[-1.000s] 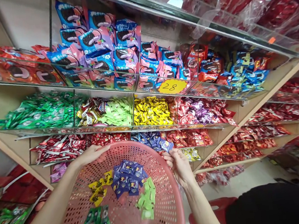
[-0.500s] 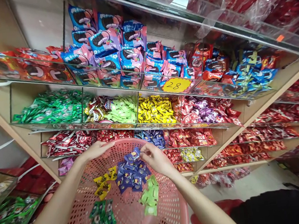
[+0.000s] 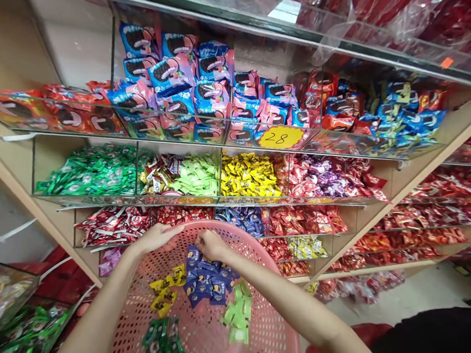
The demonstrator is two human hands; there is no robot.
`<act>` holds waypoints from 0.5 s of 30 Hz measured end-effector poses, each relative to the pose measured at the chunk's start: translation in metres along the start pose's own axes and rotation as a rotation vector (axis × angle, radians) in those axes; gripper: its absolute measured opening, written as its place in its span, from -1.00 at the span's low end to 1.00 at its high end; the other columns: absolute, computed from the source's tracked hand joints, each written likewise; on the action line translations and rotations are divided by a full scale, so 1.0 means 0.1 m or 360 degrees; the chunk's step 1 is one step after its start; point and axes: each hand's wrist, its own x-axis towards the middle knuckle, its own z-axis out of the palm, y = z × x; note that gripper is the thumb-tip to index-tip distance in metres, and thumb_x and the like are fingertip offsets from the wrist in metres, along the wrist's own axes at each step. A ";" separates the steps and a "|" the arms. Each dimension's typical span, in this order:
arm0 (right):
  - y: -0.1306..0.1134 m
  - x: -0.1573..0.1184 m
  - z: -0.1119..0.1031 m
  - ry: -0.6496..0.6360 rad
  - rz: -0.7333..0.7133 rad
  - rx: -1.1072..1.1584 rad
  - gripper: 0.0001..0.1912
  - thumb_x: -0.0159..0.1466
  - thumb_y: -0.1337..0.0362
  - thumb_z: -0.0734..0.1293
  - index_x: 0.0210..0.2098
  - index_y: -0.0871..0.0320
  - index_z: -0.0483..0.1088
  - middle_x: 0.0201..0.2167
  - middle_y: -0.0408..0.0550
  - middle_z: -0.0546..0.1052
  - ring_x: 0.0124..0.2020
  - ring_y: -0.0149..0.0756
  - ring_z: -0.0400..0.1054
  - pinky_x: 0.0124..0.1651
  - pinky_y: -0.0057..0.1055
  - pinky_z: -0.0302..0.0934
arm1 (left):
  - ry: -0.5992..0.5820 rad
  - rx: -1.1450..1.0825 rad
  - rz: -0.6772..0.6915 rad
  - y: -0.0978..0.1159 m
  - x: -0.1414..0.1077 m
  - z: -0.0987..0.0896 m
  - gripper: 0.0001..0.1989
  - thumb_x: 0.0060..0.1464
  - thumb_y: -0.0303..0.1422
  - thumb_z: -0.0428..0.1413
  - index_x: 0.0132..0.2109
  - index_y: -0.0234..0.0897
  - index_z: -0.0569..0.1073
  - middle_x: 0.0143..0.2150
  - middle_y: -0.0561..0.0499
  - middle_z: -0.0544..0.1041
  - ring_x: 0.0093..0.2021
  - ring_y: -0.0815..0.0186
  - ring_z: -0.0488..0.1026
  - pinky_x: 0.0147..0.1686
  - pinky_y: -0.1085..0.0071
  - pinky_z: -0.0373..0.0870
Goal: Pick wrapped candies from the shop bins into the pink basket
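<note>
My left hand (image 3: 155, 238) grips the upper left rim of a pink plastic basket (image 3: 270, 323) full of small holes. Inside it, my right hand (image 3: 211, 246) is closed just over a pile of purple-blue wrapped candies (image 3: 206, 283). One purple packet lies right by its fingertips; whether the fingers pinch a candy I cannot make out. Around that pile lie yellow wrapped candies (image 3: 163, 294) to the left, light green ones (image 3: 238, 314) to the right and dark green ones (image 3: 163, 350) nearer me.
Beyond the basket, shelf bins hold green packets (image 3: 93, 171), yellow candies (image 3: 250, 176), purple-blue candies (image 3: 243, 220) and blue-pink cookie packs (image 3: 171, 74). A yellow tag (image 3: 281, 137) reads 28. Another bin of green candies (image 3: 22, 344) stands at lower left. Red packets (image 3: 426, 216) fill shelves at right.
My right hand has moved left across the purple pile, from its right side to its upper part. My left hand stays on the rim. The view has shifted slightly.
</note>
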 end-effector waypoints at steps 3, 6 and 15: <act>0.01 0.03 0.05 -0.0036 0.0036 -0.0070 -0.83 0.08 0.44 0.20 -0.46 0.16 0.41 -0.45 -0.08 0.51 -0.35 -0.37 0.38 -0.36 -0.55 0.10 | -0.0010 0.0078 0.0043 -0.04 0.06 0.02 -0.50 -0.11 0.09 -0.05 -0.55 -0.31 0.34 -0.62 0.06 0.35 -0.57 0.34 0.29 -0.52 0.48 0.13; -0.01 0.03 0.08 -0.0066 0.0061 -0.0156 -0.80 0.10 0.43 0.18 -0.41 0.17 0.43 -0.37 -0.01 0.52 -0.29 -0.30 0.39 -0.32 -0.50 0.13 | -0.0021 0.0118 0.0050 -0.04 0.11 0.04 -0.49 -0.12 0.09 -0.05 -0.54 -0.32 0.37 -0.62 0.06 0.37 -0.56 0.33 0.30 -0.52 0.49 0.13; -0.07 -0.04 0.10 -0.0004 0.0049 -0.0425 -0.72 0.23 0.38 0.07 -0.20 0.22 0.36 -0.26 0.12 0.47 -0.23 -0.19 0.38 -0.24 -0.32 0.21 | -0.0027 0.0129 0.0045 0.01 0.13 0.05 -0.50 -0.11 0.09 -0.05 -0.53 -0.31 0.34 -0.60 0.08 0.36 -0.56 0.36 0.27 -0.52 0.50 0.08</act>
